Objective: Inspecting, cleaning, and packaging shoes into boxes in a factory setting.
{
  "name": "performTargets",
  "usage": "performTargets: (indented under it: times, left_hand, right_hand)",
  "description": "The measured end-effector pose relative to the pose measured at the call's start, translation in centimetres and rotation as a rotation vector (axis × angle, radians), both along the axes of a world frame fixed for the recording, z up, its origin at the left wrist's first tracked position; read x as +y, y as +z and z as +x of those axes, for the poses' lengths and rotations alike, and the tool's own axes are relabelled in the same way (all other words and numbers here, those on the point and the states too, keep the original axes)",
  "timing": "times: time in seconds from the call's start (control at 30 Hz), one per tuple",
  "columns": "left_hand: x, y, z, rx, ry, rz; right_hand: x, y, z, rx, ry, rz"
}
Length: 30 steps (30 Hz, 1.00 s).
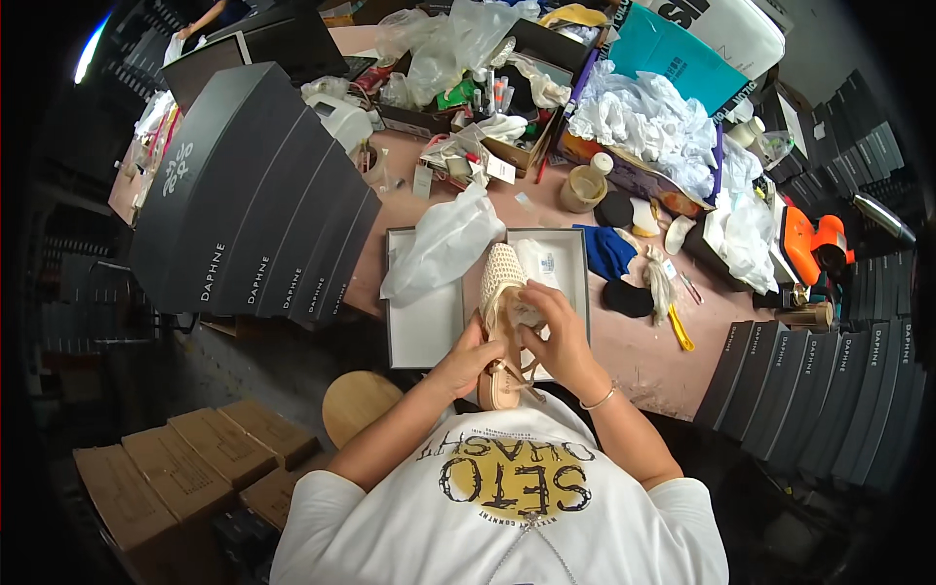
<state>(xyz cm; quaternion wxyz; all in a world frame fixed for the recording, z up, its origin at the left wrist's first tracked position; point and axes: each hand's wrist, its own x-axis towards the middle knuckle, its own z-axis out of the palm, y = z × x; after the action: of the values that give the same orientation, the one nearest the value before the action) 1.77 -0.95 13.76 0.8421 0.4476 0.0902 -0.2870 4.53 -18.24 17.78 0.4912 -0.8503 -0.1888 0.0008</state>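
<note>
1. Cream woven mesh covers the toe of the shoe that the person holds over the near edge of the table, close to the chest.
2. The left hand is curled around the shoe's left side near the heel end, fingers closed on it, thumb towards the sole.
3. The right hand is bent over the middle of the shoe from the right, fingertips pressed into the opening where pale stuffing paper shows; how firmly it grips cannot be told.
4. A thin bracelet circles the right wrist.
5. Just beyond both hands lies an open grey shoe box, its two halves side by side, and the shoe's toe reaches over it.
6. A crumpled clear plastic bag rests on the box, beyond the left hand.
7. To the right of the right hand lie a blue cloth, a black pad and a yellow-handled tool.
8. Far left of the left hand, dark flat boxes fan out in a stack.
9. Below the left forearm sits a round wooden stool.
</note>
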Motion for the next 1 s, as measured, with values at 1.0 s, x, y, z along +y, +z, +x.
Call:
performTargets:
  times: [1.0]
  left_hand:
    - [-4.9, -3.0, 3.5, 0.384, -0.154, -0.437]
  right_hand:
    - [-8.1, -0.7, -1.6, 0.529, -0.322, 0.704]
